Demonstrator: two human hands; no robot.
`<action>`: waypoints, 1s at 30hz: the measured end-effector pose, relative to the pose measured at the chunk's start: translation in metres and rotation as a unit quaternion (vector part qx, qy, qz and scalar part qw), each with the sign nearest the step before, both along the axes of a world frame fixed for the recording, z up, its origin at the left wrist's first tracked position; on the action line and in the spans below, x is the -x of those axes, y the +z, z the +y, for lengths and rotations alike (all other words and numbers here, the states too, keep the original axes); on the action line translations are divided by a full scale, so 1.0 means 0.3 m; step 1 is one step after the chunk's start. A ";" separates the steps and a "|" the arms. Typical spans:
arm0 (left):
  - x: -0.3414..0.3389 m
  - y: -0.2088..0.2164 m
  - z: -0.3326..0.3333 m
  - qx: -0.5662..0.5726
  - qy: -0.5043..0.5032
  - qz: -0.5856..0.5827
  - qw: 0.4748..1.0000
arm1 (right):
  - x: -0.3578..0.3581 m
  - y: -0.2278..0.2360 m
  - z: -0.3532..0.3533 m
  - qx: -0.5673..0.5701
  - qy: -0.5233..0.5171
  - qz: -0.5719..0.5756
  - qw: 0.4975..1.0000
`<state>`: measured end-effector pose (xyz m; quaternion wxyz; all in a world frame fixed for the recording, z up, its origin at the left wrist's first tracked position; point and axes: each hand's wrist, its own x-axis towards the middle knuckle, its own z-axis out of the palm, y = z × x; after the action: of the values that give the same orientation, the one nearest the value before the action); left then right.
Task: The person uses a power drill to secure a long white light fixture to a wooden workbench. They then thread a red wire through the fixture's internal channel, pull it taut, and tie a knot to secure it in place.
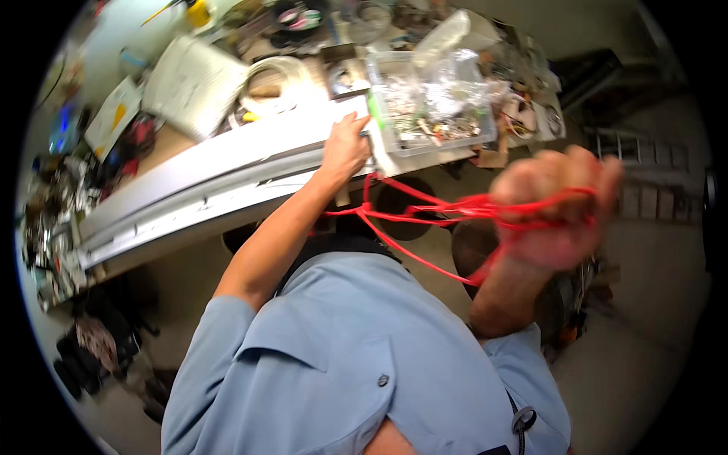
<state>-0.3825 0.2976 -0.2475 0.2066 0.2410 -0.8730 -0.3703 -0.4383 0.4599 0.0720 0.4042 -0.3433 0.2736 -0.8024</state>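
A long white and silver channel-shaped profile (205,173) lies along the front of the cluttered workbench. My left hand (345,149) is closed over its right end, with the fingertips at the far edge. To the right, my raised right hand (550,208) is a fist, slightly smeared by motion. Loops of red cord (474,205) are wrapped around that fist. The cord stretches leftward in several strands to the area just below the profile's right end. Where its left end is fastened, if anywhere, I cannot make out.
Beside my left hand stands a clear plastic bin (432,144) full of small parts and bags. Behind the profile lie a coil of pale tubing (277,83) and a white padded sheet (196,87). Dark round stools (474,246) stand under the bench's right end. A ladder (644,152) lies farther right.
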 end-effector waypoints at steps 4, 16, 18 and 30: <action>-0.092 0.162 -0.056 -0.225 0.089 0.079 0.967 | -0.045 0.029 0.005 0.038 -0.006 0.007 0.999; -0.911 0.267 -0.122 -0.799 -0.352 -0.038 0.487 | -0.456 -0.157 -0.139 -0.087 -0.383 0.187 0.900; -1.074 0.195 -0.150 -0.791 -0.336 -0.006 0.511 | -0.503 -0.220 -0.144 -0.099 -0.354 0.191 0.910; -1.296 0.279 0.129 -0.881 0.224 0.280 0.308 | -1.126 -0.773 -0.213 -0.265 -0.003 0.449 0.853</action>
<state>0.0063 0.3362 -0.1638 0.1790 0.3484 0.1691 -0.9044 -0.1006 0.3960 -0.1599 0.3104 -0.5458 0.6285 -0.4592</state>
